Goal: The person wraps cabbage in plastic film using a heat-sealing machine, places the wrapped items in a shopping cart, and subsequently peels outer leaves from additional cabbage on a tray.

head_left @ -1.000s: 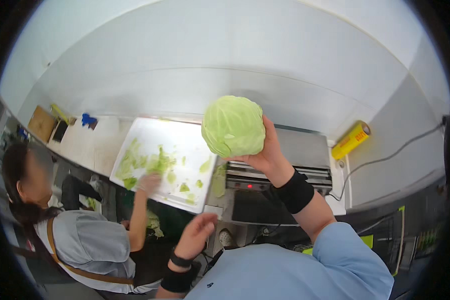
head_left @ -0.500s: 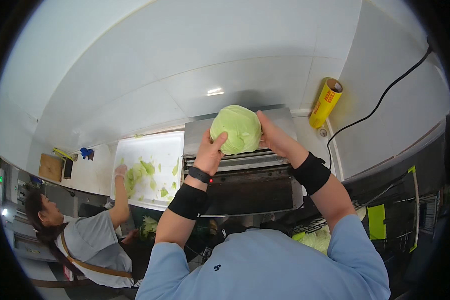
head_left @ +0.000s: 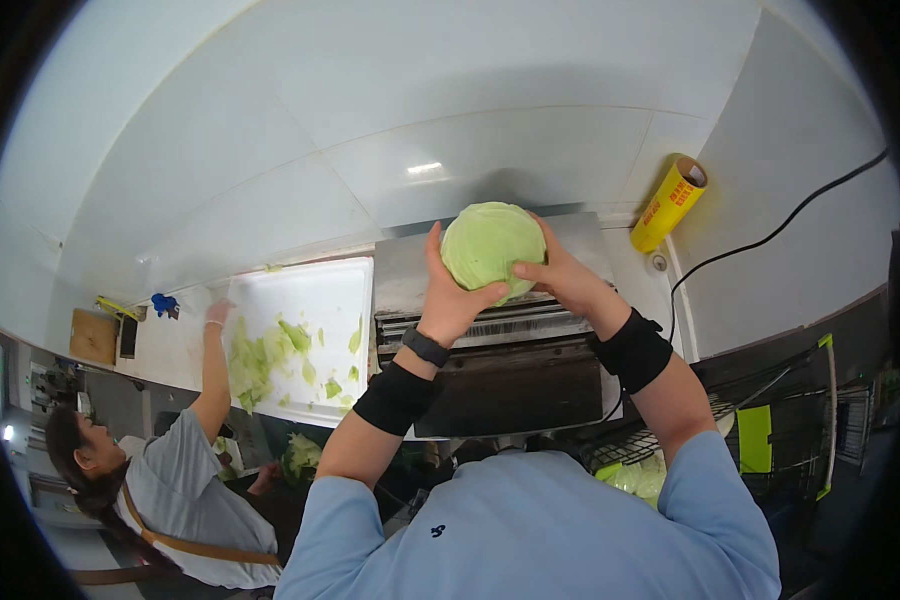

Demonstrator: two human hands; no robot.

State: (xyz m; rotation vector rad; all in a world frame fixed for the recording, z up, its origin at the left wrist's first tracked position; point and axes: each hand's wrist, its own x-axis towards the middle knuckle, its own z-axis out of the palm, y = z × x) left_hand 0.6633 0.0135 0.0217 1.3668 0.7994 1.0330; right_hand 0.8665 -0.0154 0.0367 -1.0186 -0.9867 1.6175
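Note:
A round, pale green cabbage [head_left: 492,245] is held between my two hands above a metal wrapping machine [head_left: 410,280]. My left hand [head_left: 452,295] cups its left side, with the thumb across the lower front. From the right, my right hand [head_left: 562,272] grips it, thumb pressed on the near face and fingers partly hidden behind. Behind the cabbage, the machine's flat steel top runs to the tiled wall. Its rollers and a dark brown plate [head_left: 520,385] lie on the near side, below my hands.
Left of the machine, a white tray [head_left: 355,290] holds torn cabbage leaves [head_left: 255,365]. A co-worker [head_left: 195,480] reaches over the tray's far left corner. A yellow film roll [head_left: 670,203] leans at the right wall near a black cable [head_left: 770,235]. A wire basket [head_left: 635,445] with cabbage stands lower right.
The cabbage has turned in my hands, and my right thumb now lies on its near face. The co-worker's hand has moved off the leaves toward the tray's far left corner.

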